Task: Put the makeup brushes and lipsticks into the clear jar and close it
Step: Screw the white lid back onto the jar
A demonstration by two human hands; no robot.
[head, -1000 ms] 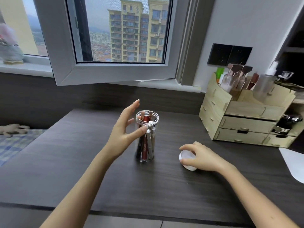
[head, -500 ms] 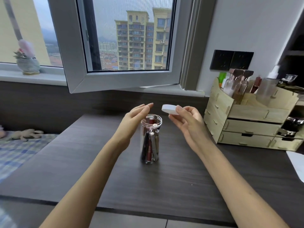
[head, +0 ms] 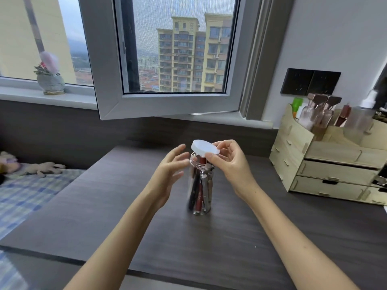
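Now over the jar (head: pixel 200 185) on the dark desk (head: pixel 209 237), right hand (head: pixel 232 164) pinches the lid (head: pixel 204 147); left hand (head: pixel 169 170) open.

Dark wood-grain surface (head: pixel 209 248) here, and the clear jar (head: pixel 200 185) stands upright on it, directly below the fingers (head: pixel 211 158). Well off to their right, a wooden drawer organiser (head: pixel 335 170) sits there too.
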